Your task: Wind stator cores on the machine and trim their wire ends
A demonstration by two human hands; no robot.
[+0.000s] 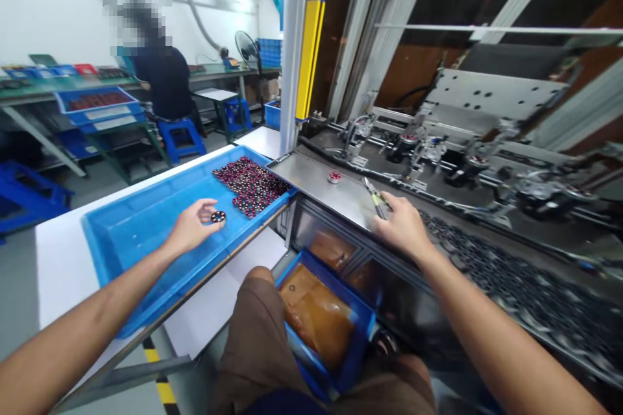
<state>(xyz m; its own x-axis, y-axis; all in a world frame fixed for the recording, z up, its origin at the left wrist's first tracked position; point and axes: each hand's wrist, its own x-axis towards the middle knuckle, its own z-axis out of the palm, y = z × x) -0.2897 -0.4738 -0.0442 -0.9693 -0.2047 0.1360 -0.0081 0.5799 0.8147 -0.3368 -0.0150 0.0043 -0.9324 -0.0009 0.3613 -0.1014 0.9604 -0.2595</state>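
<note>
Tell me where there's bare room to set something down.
Blue tray: bare from its near wall to the left hand holding a ring; the pile of parts crowds its far corner. Metal plate: bare between its single part and the tray. Crowded: the machine beyond the right hand and its tool.

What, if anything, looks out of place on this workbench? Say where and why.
One small red disc lies alone on the steel shelf, apart from the heap of discs in the blue tray.
</note>
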